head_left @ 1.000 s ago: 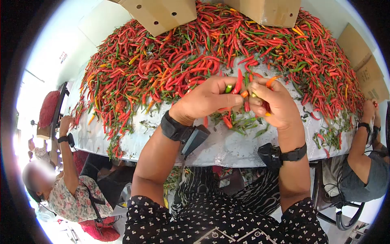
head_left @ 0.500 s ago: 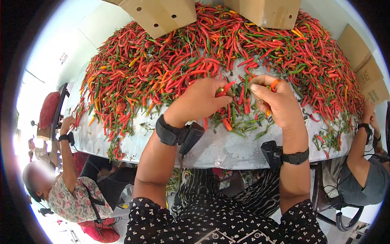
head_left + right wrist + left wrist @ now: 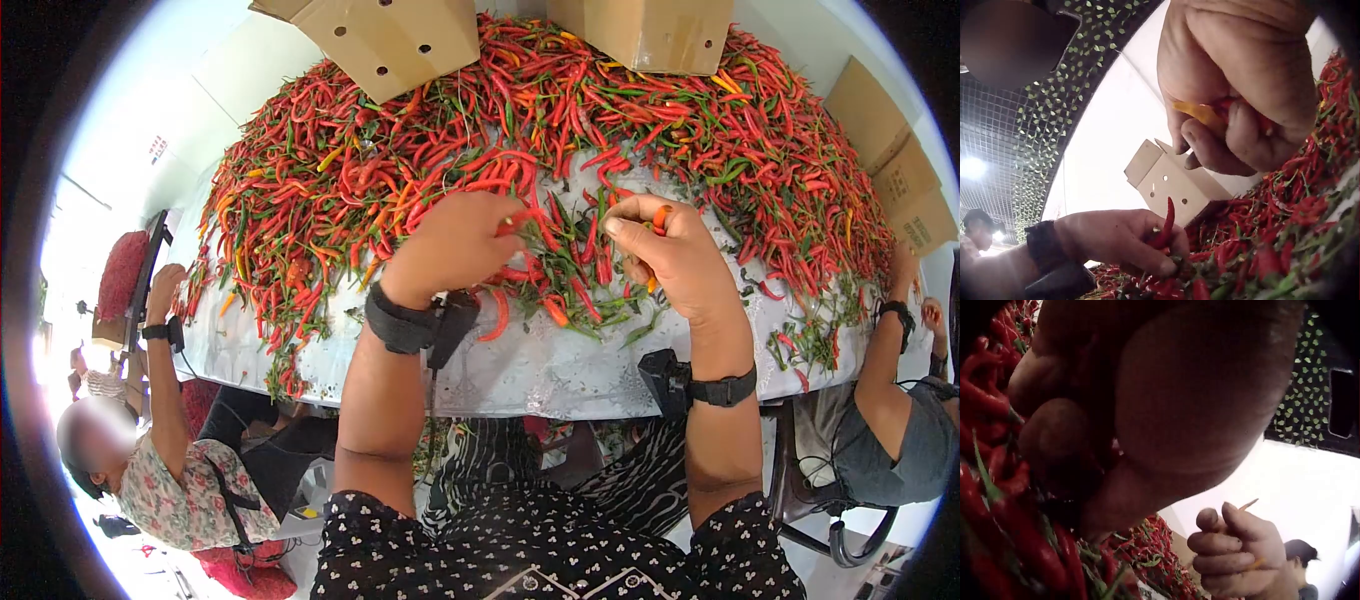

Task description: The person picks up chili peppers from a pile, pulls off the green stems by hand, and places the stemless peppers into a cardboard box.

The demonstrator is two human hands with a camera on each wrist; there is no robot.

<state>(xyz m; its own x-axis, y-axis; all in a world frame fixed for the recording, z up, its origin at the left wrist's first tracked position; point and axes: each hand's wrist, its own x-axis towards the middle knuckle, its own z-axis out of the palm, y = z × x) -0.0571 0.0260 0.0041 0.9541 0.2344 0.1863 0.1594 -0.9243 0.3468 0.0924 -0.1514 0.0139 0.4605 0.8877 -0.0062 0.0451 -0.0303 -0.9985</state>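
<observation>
The left hand (image 3: 452, 245) is low over the red chilli pile (image 3: 480, 185), its fingers curled round a red chilli (image 3: 1166, 226) whose tip points up in the right wrist view. Close to its right, above small chillies and green stems (image 3: 575, 290), the right hand (image 3: 680, 255) curls round a few chillies. An orange one (image 3: 661, 218) pokes out by its index finger, and a yellow-orange one (image 3: 1202, 117) shows in its palm in the right wrist view. The two hands are apart. In the left wrist view the left hand's fingertips are dark and partly hidden.
Two cardboard boxes (image 3: 400, 45) stand at the back on the heap, with more cardboard (image 3: 905, 190) at the right edge. The pale tabletop (image 3: 480, 385) shows along the front. One person (image 3: 190, 470) sits at the left, another (image 3: 900, 430) at the right.
The left hand has moved left, away from the right hand and down toward the pile. The right hand has stayed nearly in place, still gripping its chillies.
</observation>
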